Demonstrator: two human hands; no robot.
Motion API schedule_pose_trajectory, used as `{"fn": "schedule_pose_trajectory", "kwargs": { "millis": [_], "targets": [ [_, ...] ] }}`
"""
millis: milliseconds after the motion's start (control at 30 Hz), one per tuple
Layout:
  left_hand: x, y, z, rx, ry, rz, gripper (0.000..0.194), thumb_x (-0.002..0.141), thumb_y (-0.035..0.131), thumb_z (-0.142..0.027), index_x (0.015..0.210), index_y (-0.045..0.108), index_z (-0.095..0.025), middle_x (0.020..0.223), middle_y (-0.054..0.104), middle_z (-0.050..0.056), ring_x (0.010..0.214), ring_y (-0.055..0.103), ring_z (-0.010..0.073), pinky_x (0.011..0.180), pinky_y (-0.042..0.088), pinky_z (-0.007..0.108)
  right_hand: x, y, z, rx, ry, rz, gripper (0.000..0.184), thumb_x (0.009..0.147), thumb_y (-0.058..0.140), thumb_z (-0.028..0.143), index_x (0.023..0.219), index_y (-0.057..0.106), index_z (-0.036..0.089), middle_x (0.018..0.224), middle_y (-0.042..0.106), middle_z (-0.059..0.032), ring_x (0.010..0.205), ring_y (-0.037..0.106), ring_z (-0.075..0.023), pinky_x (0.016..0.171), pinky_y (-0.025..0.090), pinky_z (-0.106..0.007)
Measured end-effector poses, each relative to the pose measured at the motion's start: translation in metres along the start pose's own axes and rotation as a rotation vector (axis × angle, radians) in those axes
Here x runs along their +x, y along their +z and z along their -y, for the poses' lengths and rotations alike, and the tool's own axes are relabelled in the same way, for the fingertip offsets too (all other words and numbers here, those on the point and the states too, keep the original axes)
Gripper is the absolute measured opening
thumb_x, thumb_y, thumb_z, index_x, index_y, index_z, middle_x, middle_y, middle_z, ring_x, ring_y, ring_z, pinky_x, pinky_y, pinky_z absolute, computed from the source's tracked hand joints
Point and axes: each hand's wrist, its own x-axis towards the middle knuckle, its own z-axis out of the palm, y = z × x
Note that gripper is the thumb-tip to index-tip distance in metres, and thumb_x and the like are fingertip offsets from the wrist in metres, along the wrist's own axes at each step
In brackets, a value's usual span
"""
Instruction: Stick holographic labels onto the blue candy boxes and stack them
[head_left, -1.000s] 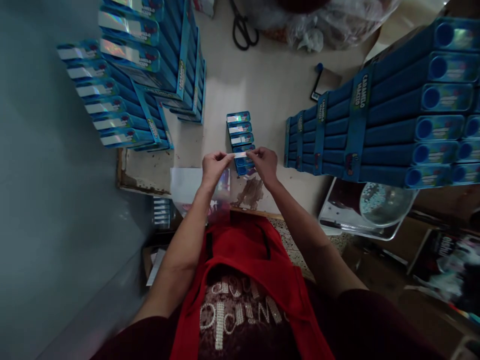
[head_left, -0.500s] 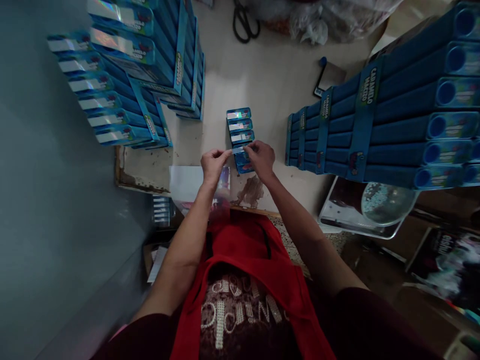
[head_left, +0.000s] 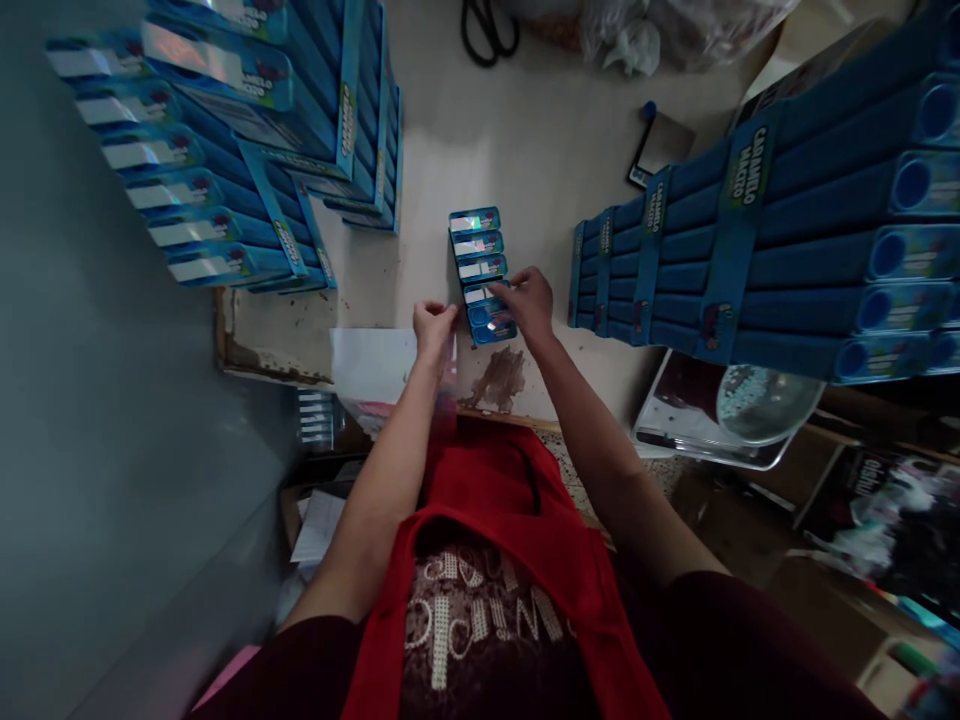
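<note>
A row of several small blue boxes [head_left: 478, 272] stands on the table between my hands, with shiny pale sticker strips across most of their ends. One strip [head_left: 477, 294] lies over a box end towards the near side of the row. The fingertips of my right hand [head_left: 529, 302] rest on that strip, fingers stretched out and somewhat apart. My left hand [head_left: 433, 326] is just left of the row, thumb and forefinger pinched together, with nothing visible between them. The nearest box ends [head_left: 495, 331] show no pale strip.
Tall stacks of banded blue boxes rise at left [head_left: 285, 130] and right [head_left: 675, 260]. Scissors [head_left: 489, 38] and plastic bags [head_left: 637, 40] lie at the back. A printed sheet [head_left: 375, 355] overhangs the front edge. A metal bowl [head_left: 795, 408] sits on a tray at right.
Both hands held the strip stretched above the row; now it lies on a box end. My left hand has let go and drawn slightly left, while my right fingers have come down on the strip.
</note>
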Motion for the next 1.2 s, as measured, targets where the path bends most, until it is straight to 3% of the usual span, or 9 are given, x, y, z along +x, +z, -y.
{"fn": "schedule_pose_trajectory", "kwargs": {
  "millis": [67, 133, 267, 367, 467, 633, 867, 1100, 1200],
  "targets": [
    [-0.012, -0.009, -0.002, 0.072, 0.19, -0.067, 0.029, 0.082, 0.087, -0.029, 0.095, 0.062, -0.021, 0.087, 0.067, -0.001, 0.073, 0.064, 0.0124, 0.07, 0.05, 0.023, -0.008, -0.005, 0.004, 0.099, -0.007, -0.003, 0.043, 0.085, 0.08, 0.058, 0.091, 0.051, 0.027, 0.079, 0.056, 0.005, 0.073, 0.065, -0.0175, 0.064, 0.05, -0.03],
    [-0.028, -0.02, -0.005, 0.068, 0.296, 0.023, 0.029, 0.088, 0.085, -0.04, 0.101, 0.068, -0.02, 0.088, 0.07, 0.001, 0.073, 0.067, 0.0133, 0.07, 0.052, 0.023, -0.019, -0.009, 0.008, 0.178, -0.022, -0.014, 0.047, 0.085, 0.078, 0.064, 0.09, 0.05, 0.027, 0.077, 0.055, 0.0051, 0.071, 0.064, -0.0168, 0.061, 0.05, -0.029],
    [-0.061, -0.03, -0.009, -0.1, 0.087, 0.415, 0.059, 0.082, 0.087, -0.065, 0.115, 0.073, -0.018, 0.093, 0.077, 0.006, 0.066, 0.07, 0.015, 0.064, 0.056, 0.027, -0.037, -0.009, 0.014, 0.264, -0.032, -0.027, 0.051, 0.081, 0.082, 0.066, 0.083, 0.049, 0.027, 0.073, 0.055, 0.005, 0.07, 0.062, -0.0163, 0.06, 0.048, -0.028],
    [-0.073, -0.027, -0.008, -0.16, -0.025, 0.531, 0.063, 0.068, 0.1, -0.056, 0.11, 0.074, -0.016, 0.092, 0.079, 0.006, 0.067, 0.07, 0.0137, 0.064, 0.058, 0.026, -0.045, -0.004, 0.012, 0.251, -0.059, -0.031, 0.053, 0.078, 0.083, 0.067, 0.078, 0.049, 0.026, 0.07, 0.055, 0.0053, 0.068, 0.059, -0.0151, 0.062, 0.046, -0.028],
    [-0.074, -0.028, -0.004, -0.158, -0.039, 0.505, 0.052, 0.063, 0.102, -0.051, 0.088, 0.073, -0.015, 0.078, 0.074, 0.003, 0.063, 0.067, 0.0111, 0.063, 0.056, 0.023, -0.048, -0.004, 0.002, 0.355, -0.059, 0.018, 0.053, 0.076, 0.083, 0.069, 0.08, 0.051, 0.027, 0.069, 0.055, 0.0065, 0.066, 0.057, -0.0144, 0.063, 0.047, -0.028],
    [-0.063, -0.044, -0.002, -0.07, -0.032, 0.438, 0.047, 0.064, 0.1, -0.05, 0.078, 0.072, -0.016, 0.068, 0.072, 0.002, 0.058, 0.064, 0.0111, 0.058, 0.053, 0.022, -0.053, -0.008, -0.025, 0.496, -0.103, 0.164, 0.052, 0.06, 0.092, 0.049, 0.092, 0.057, 0.027, 0.074, 0.066, 0.0067, 0.074, 0.068, -0.0175, 0.075, 0.057, -0.033],
    [-0.033, -0.042, -0.012, 0.089, 0.119, 0.339, 0.033, 0.072, 0.092, -0.039, 0.07, 0.066, -0.018, 0.057, 0.063, -0.002, 0.053, 0.058, 0.0109, 0.054, 0.048, 0.021, -0.05, 0.006, -0.021, 0.226, -0.146, -0.067, 0.033, 0.072, 0.079, 0.035, 0.09, 0.053, 0.029, 0.079, 0.072, 0.0062, 0.081, 0.074, -0.0211, 0.084, 0.056, -0.036],
    [-0.021, -0.035, -0.007, 0.096, 0.109, 0.321, 0.03, 0.075, 0.091, -0.033, 0.068, 0.065, -0.019, 0.058, 0.062, -0.002, 0.053, 0.057, 0.0113, 0.054, 0.046, 0.022, -0.048, 0.011, -0.013, 0.081, -0.156, -0.05, 0.027, 0.079, 0.073, 0.032, 0.092, 0.049, 0.029, 0.084, 0.071, 0.0054, 0.086, 0.073, -0.0206, 0.089, 0.053, -0.034],
    [-0.015, -0.033, -0.002, 0.065, 0.038, 0.319, 0.031, 0.074, 0.093, -0.031, 0.068, 0.065, -0.019, 0.059, 0.062, -0.002, 0.053, 0.057, 0.0111, 0.055, 0.046, 0.022, -0.05, 0.011, -0.012, 0.029, -0.151, -0.048, 0.028, 0.08, 0.072, 0.033, 0.094, 0.048, 0.029, 0.084, 0.069, 0.0057, 0.086, 0.07, -0.0198, 0.091, 0.052, -0.034]
  ]
}}
